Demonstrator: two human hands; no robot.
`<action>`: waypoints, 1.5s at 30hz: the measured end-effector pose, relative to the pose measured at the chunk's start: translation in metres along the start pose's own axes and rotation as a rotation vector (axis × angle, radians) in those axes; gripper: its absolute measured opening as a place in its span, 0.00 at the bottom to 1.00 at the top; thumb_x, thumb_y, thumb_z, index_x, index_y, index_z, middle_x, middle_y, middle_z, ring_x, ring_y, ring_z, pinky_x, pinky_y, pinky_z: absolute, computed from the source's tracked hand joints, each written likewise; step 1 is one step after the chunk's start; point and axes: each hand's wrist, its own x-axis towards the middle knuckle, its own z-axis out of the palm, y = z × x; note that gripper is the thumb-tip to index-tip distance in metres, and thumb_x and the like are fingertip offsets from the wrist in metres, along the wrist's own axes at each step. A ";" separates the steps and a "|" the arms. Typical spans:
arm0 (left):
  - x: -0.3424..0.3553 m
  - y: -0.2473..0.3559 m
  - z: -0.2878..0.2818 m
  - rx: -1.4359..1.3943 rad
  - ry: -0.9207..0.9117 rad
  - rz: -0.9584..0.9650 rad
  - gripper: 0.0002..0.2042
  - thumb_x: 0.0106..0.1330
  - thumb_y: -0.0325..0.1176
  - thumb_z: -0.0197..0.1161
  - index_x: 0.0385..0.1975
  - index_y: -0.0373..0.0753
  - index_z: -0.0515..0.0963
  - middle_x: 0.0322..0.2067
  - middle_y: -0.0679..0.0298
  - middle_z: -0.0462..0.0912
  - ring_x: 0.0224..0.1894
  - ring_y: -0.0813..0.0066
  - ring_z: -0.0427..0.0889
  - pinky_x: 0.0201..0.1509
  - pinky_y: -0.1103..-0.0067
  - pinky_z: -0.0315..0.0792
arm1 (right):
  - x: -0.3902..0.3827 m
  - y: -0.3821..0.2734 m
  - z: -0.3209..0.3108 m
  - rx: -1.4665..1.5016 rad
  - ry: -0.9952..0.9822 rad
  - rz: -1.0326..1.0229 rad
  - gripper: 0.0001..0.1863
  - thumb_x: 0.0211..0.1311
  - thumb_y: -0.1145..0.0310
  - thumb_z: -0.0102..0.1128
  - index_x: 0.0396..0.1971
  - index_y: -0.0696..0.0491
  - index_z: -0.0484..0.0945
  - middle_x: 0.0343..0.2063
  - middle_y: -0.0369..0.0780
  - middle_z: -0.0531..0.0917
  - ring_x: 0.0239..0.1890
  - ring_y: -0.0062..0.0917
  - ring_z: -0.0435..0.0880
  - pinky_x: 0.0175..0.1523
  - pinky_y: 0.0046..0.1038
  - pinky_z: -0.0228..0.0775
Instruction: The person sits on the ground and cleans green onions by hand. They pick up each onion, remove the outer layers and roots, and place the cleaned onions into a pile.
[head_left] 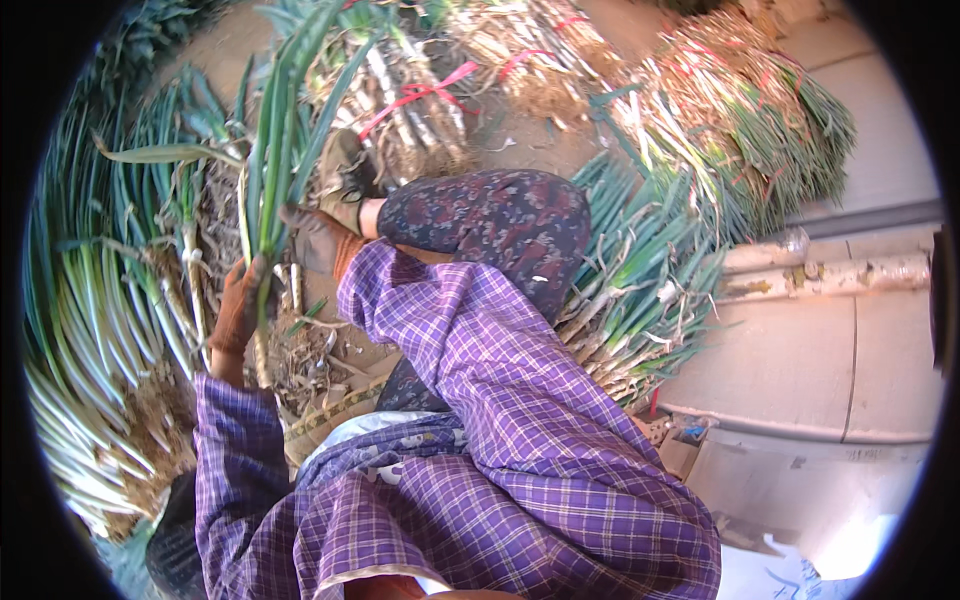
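My left hand point(238, 305), in an orange glove, is closed round a large green onion point(263, 225). Its long green leaves rise upward past my hand, and its pale lower stem point(262, 355) hangs below. My right hand point(318, 240), in a glove with a grey palm and orange cuff, is at the right side of the leaves. Its fingertips are bent against them and seem to pinch them; the far fingers are partly hidden. Just left of my left hand, more green onions point(190, 250) with dry outer leaves lie close by.
Long rows of green onions point(90, 310) with white stems lie at the left. Bundles tied with red ribbon point(420, 95) are at the top. Loose onions point(635, 270) lie right of my bent leg point(490, 215). Wrapped poles point(820, 280) stretch along the right. Peeled scraps point(320, 370) litter the ground.
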 end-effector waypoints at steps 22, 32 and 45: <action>-0.109 -0.148 -0.052 1.209 0.271 -0.482 0.11 0.61 0.31 0.51 0.29 0.33 0.80 0.31 0.45 0.81 0.32 0.50 0.83 0.38 0.62 0.77 | 0.005 -0.127 0.044 -0.357 0.460 -0.391 0.19 0.64 0.59 0.55 0.50 0.55 0.70 0.44 0.44 0.77 0.47 0.42 0.77 0.56 0.51 0.68; -0.167 -0.222 -0.147 1.214 -0.024 -0.837 0.13 0.55 0.38 0.58 0.36 0.40 0.83 0.39 0.49 0.82 0.43 0.53 0.82 0.45 0.63 0.76 | 0.007 -0.236 0.038 -0.404 0.645 -0.417 0.18 0.69 0.60 0.47 0.52 0.55 0.68 0.51 0.47 0.74 0.51 0.48 0.74 0.56 0.61 0.64; -0.056 -0.020 0.027 -0.266 0.044 -0.122 0.13 0.62 0.35 0.63 0.44 0.36 0.75 0.24 0.67 0.76 0.22 0.86 0.72 0.24 0.86 0.67 | 0.091 -0.169 0.101 -0.639 0.276 -0.250 0.15 0.62 0.58 0.57 0.38 0.55 0.75 0.31 0.40 0.80 0.30 0.28 0.80 0.35 0.32 0.77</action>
